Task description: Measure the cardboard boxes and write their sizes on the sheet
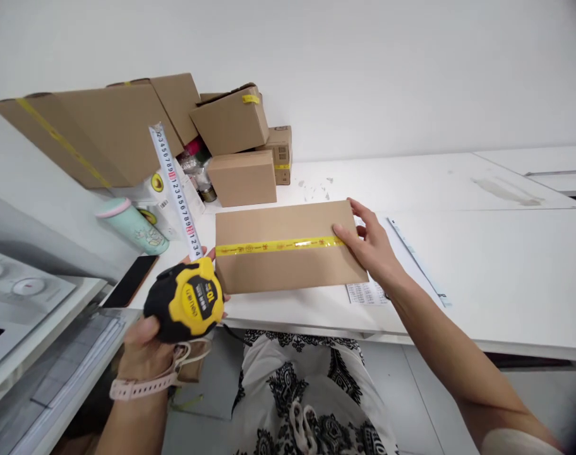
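Observation:
My left hand is closed around a yellow and black tape measure, whose white blade sticks out up and away. Fingertips of that hand show behind the case, by the left end of a cardboard box. The box is brown, with a strip of yellow printed tape along its middle, and is held tilted over the desk's front. My right hand grips its right end, thumb on the taped face and fingers round the far edge. The blade stands left of the box, apart from its taped face.
Several cardboard boxes stand against the wall at the back left. A mint tumbler and a dark phone lie on the white desk. A printed sheet and a clear ruler are by my right arm.

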### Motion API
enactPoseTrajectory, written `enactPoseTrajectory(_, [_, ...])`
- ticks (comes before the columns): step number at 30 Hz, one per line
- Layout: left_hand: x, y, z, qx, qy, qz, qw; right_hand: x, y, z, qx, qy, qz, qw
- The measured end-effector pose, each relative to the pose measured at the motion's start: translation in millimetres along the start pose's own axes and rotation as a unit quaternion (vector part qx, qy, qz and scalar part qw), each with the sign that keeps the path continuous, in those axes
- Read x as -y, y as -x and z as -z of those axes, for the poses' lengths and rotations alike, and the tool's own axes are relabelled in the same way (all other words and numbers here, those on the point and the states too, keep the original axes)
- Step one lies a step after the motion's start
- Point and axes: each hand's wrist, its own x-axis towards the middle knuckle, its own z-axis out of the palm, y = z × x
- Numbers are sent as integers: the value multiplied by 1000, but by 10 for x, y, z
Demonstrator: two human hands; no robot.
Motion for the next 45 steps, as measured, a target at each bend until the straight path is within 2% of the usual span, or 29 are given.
enactPoseTrajectory(2, [-62, -24, -164, -11, -52, -30, 998, 10, -250, -56, 23, -12, -27, 999])
enactPoseTrajectory(4, [-59, 75, -348, -3, -78, -30, 996, -24, -491, -124, 29, 2, -46, 999])
enactPoseTrajectory(6, [0, 251, -525, 38, -57, 21, 997, -53, -705, -178, 7, 44, -31, 999])
enactPoseTrajectory(7, [46, 344, -607, 74, -34, 67, 994, -53, -799, -195, -10, 63, -6, 998])
enactPoseTrajectory(10, [204, 541, -827, 163, 35, 206, 964, 22, -1022, -229, -44, 56, 97, 993])
enactPoseTrajectory(12, [293, 557, -955, 188, 60, 256, 946, 115, -1129, -265, -22, 12, 126, 992])
enactPoseTrajectory(16, [387, 381, -1132, 183, 54, 272, 943, 274, -1281, -437, 72, -31, 83, 993])
enactPoseTrajectory(19, [403, 233, -1188, 169, 56, 279, 944, 310, -1370, -605, 116, -23, 44, 992])
enactPoseTrajectory(22, [384, 152, -1212, 170, 62, 302, 936, 309, -1450, -727, 130, -16, 42, 990])
enactPoseTrajectory(28, [324, 102, -1231, 177, 64, 310, 932, 330, -1520, -780, 160, 47, 28, 986])
enactPoseTrajectory(33, [429, 207, -1133, 171, 80, 317, 930, 373, -1469, -763, 166, 60, 20, 984])
enactPoseTrajectory(38, [617, 412, -1015, 186, 101, 271, 939, 442, -1401, -752, 183, 48, 17, 982])
enactPoseTrajectory(45, [550, 409, -1127, 177, 106, 294, 933, 417, -1410, -785, 184, 34, 1, 982])
